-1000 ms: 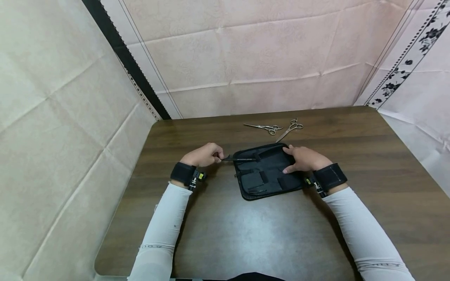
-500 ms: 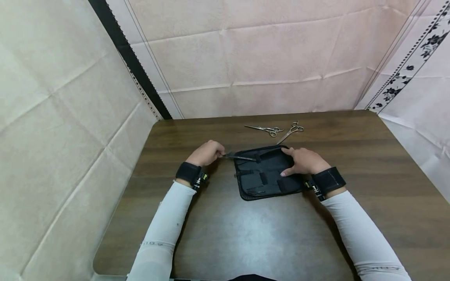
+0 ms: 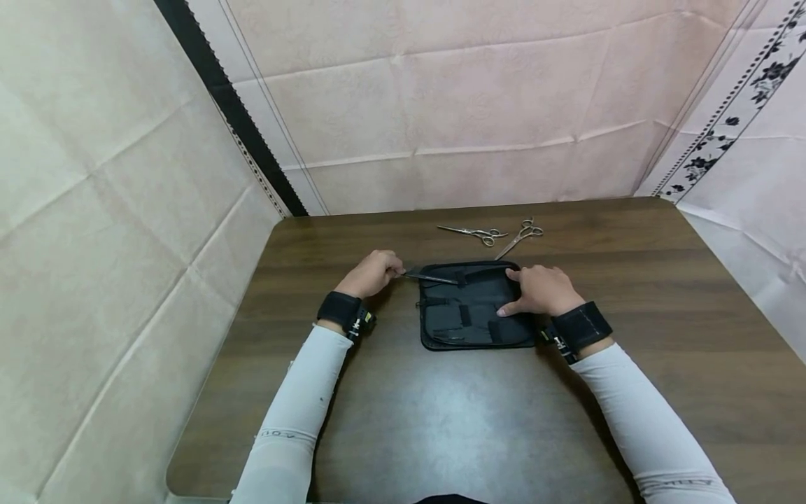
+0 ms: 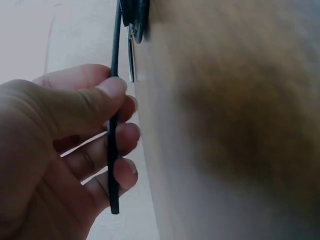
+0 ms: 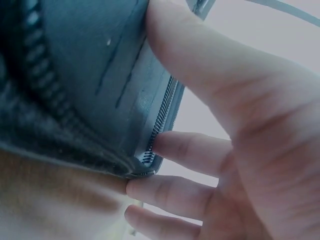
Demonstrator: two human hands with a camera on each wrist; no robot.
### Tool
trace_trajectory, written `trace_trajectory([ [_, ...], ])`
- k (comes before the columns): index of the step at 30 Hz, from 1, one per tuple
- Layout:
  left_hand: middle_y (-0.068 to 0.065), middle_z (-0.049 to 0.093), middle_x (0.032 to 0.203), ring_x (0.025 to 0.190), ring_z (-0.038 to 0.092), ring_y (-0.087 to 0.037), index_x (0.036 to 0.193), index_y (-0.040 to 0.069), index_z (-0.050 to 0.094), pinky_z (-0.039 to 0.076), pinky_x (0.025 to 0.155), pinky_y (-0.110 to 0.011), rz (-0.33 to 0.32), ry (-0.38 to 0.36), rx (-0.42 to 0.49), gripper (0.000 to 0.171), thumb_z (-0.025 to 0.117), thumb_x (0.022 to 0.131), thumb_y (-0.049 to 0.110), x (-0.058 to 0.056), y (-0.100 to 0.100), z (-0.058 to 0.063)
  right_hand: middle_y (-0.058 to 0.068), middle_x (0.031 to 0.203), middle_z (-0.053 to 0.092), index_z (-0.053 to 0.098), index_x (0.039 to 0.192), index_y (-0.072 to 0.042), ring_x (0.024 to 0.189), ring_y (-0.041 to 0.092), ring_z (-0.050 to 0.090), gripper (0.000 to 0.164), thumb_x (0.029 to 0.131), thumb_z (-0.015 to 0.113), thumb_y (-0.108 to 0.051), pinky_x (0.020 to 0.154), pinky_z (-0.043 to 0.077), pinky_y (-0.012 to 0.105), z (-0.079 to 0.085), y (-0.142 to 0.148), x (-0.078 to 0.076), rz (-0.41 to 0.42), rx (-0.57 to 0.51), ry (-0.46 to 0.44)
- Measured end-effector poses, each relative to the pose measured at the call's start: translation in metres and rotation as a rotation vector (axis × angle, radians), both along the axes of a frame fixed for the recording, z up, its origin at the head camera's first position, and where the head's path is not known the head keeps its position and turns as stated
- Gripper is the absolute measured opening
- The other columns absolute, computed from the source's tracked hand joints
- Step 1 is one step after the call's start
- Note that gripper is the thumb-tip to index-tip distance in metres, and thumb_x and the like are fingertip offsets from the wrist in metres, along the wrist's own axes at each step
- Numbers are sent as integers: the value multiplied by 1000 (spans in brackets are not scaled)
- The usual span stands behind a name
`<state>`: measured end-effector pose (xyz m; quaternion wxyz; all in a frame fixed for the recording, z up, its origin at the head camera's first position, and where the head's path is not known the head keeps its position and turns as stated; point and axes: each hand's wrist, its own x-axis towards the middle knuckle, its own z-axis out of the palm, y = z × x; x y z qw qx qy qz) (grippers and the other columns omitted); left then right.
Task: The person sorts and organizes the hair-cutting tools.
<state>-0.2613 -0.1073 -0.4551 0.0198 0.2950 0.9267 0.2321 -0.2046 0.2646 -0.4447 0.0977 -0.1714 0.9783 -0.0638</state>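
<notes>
In the head view a black zip case lies opened out on the table, its inner panels and elastic loops facing up. My left hand pinches a thin black comb near its outer end. The comb's far end reaches over the case to a loop at its upper left. Seen edge-on in the left wrist view, the comb runs between thumb and curled fingers. My right hand grips the case's right edge. In the right wrist view the thumb presses the inner panel while fingers meet the zipped edge.
Beyond the case, two pairs of silver scissors lie on the wooden table. One pair points left; the other slants with its tips near the case's far edge. Cloth hangings stand behind and beside the table.
The case has turned slightly clockwise, its near edge now almost level in view. My right hand shifted a little left with it. My left hand and the comb's outer end moved slightly up and right.
</notes>
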Motion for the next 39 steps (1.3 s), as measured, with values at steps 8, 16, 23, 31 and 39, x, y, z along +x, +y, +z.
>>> trace_trajectory([
  [8,-6,69,102,99,67,-19,105,6,80,58,88,-33,-29,-51,17,24,61,100,-7,2,-2,0,37,139,58,50,153,-8,95,34,63,102,77,81,-67,71,56,48,1,-1,0,-7,5,-11],
  [16,-3,68,97,94,64,-16,99,8,79,57,87,-32,-50,-44,-15,23,60,102,-4,2,-1,5,34,143,57,49,154,-8,109,39,64,102,78,80,-69,80,58,56,2,-1,0,-9,13,-7],
  [23,-4,69,103,101,66,-17,105,8,79,57,91,-31,-67,-76,-15,25,57,102,-6,2,-3,4,36,143,55,49,154,-8,103,36,63,102,77,81,-68,74,57,49,3,-3,1,-10,-1,-26],
  [31,-4,72,110,107,68,-18,115,8,78,58,94,-34,-83,-101,-2,26,57,104,-2,3,-5,9,36,143,55,48,154,-7,108,38,64,102,78,81,-66,81,58,55,4,-3,2,-7,-6,-20],
  [39,-4,72,111,109,69,-19,116,8,78,57,96,-32,-124,-85,-18,24,58,104,1,4,1,5,34,146,54,48,155,-8,118,43,63,101,79,81,-66,86,57,59,3,-4,3,-8,-6,-26],
])
